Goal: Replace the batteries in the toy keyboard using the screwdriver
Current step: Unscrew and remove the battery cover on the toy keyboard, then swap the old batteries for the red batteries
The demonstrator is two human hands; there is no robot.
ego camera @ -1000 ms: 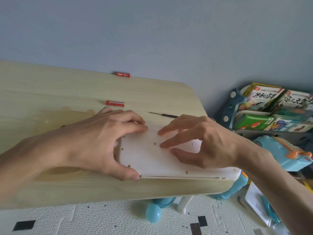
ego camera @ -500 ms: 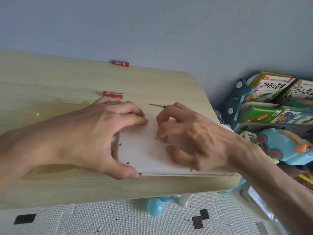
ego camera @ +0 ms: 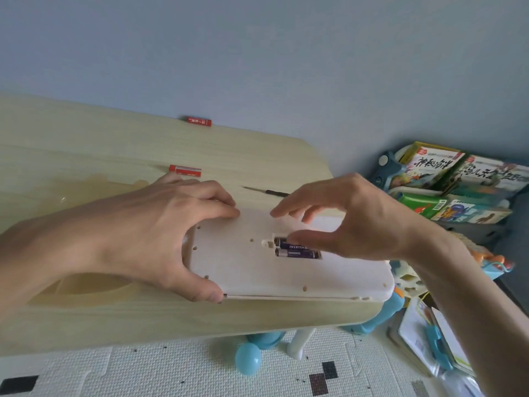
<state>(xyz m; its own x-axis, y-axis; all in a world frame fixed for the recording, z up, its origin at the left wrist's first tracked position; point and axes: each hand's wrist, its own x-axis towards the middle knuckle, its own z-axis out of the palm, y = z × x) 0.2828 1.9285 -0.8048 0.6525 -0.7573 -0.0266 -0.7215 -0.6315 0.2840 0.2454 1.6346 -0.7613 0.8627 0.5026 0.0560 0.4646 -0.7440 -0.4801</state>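
White plastic toy keyboard lies face down at the right front corner of the pale wood table. Battery bay in its back is uncovered, two purple batteries seated inside side by side. So by my reckoning the unscrewing is done; lifting these cells out, fitting fresh ones and re-fastening the cover remain. Cover and screw not made out. Left hand grips the keyboard's left end, thumb on the near edge, fingers over the far one. Right hand hovers above the bay, fingers curved, thumb stretched over the cells; cannot tell whether it pinches anything. Thin dark-handled screwdriver lies just behind the keyboard. Two red batteries wait: one near the left fingertips, one against the grey wall. Keyboard's right end appears to reach the table's rounded corner, perhaps overhanging; loose cells could roll off there onto the foam floor mat. Open tabletop lies left and behind
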